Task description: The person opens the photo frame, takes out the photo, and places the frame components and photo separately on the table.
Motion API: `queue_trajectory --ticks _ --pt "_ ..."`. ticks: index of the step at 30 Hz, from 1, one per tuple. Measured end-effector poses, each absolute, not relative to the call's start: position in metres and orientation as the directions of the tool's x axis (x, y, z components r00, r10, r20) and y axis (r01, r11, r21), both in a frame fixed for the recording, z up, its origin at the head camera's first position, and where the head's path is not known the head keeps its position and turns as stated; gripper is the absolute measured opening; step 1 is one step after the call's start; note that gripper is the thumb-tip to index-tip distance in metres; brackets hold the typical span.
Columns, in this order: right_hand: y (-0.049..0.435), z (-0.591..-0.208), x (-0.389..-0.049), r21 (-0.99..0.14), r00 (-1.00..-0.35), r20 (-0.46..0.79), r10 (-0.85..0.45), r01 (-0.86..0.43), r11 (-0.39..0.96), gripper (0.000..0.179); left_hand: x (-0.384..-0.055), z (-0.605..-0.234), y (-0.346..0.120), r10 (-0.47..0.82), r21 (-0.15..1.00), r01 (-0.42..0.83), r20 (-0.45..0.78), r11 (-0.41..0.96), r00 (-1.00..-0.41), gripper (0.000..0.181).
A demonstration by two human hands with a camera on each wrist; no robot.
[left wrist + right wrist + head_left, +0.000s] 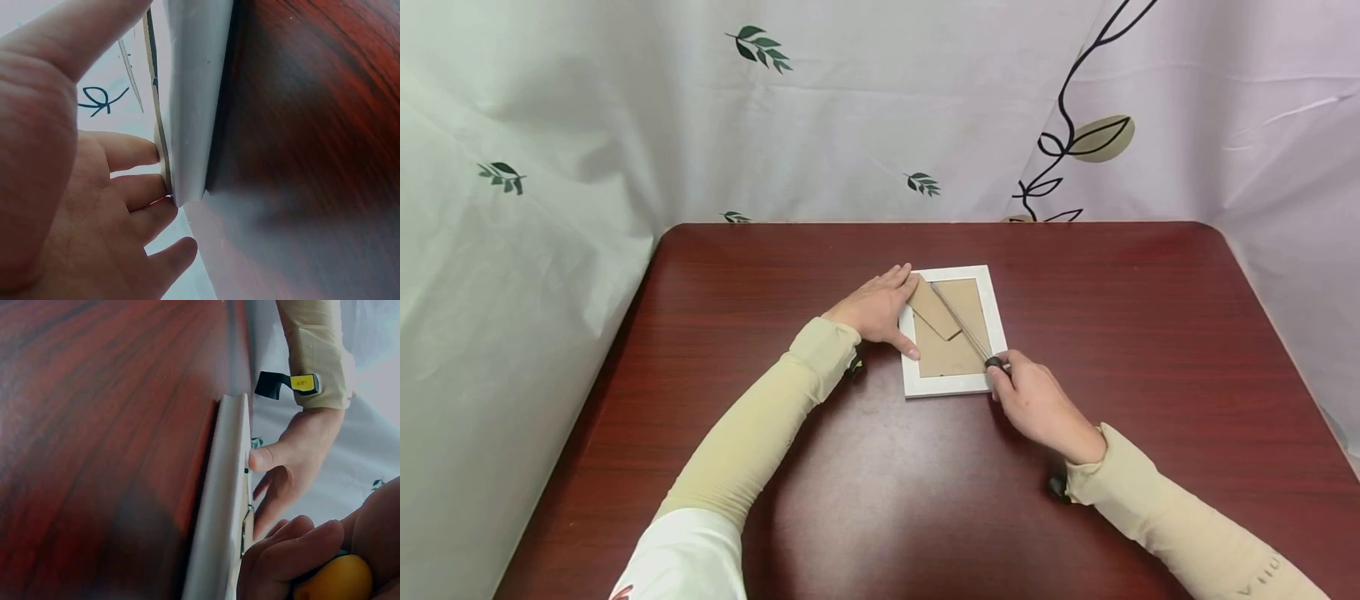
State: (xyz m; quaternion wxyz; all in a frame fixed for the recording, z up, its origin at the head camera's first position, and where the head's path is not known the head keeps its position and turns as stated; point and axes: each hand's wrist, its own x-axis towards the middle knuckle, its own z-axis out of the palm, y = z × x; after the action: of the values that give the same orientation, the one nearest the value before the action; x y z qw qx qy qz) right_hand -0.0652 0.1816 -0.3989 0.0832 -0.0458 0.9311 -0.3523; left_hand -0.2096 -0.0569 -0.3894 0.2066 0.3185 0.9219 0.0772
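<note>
lying flat on the dark red wood-grained table (1112, 333), the white rectangular picture frame (947, 386) shows its tan backing panel (947, 360) upward, with a tan angular board flap (934, 308) over the panel's upper left. at the frame's left edge, the left hand (876, 308) lies with fingers extended and thumb spread away, fingertips touching the edge near the far left corner. at the frame's near right corner, the right hand (1037, 402) has its fingers curled round the yellow-and-black handle of a screwdriver with a long slim metal shaft (961, 322). that shaft slants across the frame toward its far side, its end beside the flap; whether it touches the panel, i cannot tell. table surface stretches wide left and right of the frame, with more room on the near side than in the narrower strip beyond it, where the white leaf-patterned curtain (850, 125) hangs past the table's far edge.
</note>
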Motion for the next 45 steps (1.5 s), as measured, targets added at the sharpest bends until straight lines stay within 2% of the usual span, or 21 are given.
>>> queue_trajectory --ticks 11,32,45 --pt "0.178 -0.406 -0.066 -0.696 -0.978 -0.163 -0.132 0.019 0.718 0.029 -0.209 -0.391 -0.056 0.611 0.277 0.545 -0.333 0.792 -0.718 0.132" --pt "0.172 -0.408 -0.064 -0.665 -0.987 -0.141 -0.083 0.032 0.746 0.026 -0.210 -0.393 -0.059 0.621 0.276 0.556 -0.315 0.784 -0.718 0.132" --pt "0.172 -0.409 -0.064 -0.676 -0.987 -0.145 -0.070 0.047 0.735 0.027 -0.213 -0.392 -0.059 0.657 0.242 0.611 -0.293 0.754 -0.695 0.132"
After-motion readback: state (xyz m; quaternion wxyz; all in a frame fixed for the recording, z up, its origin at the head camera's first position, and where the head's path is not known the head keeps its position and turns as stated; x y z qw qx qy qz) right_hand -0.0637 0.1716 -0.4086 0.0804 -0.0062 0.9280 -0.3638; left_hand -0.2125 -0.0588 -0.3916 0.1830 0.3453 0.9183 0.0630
